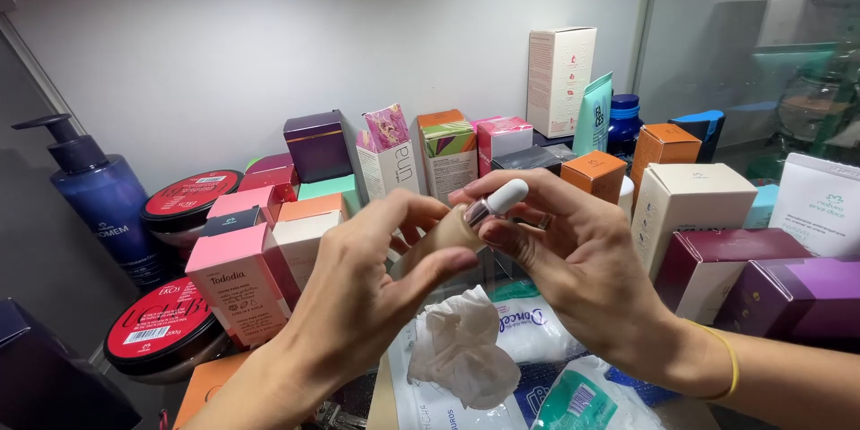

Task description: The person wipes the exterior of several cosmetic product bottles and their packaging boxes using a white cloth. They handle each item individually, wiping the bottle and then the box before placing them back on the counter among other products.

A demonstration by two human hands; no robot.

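Both my hands meet mid-frame: left hand (358, 282) wraps the beige bottle (448, 231), right hand (573, 260) pinches its white dropper cap (502, 199), above a crumpled tissue (461, 349) among boxes.

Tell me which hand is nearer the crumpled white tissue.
Left. The left hand holds the small beige bottle just above and left of the crumpled tissue. The right hand, pinching the white dropper cap, sits higher and further right.
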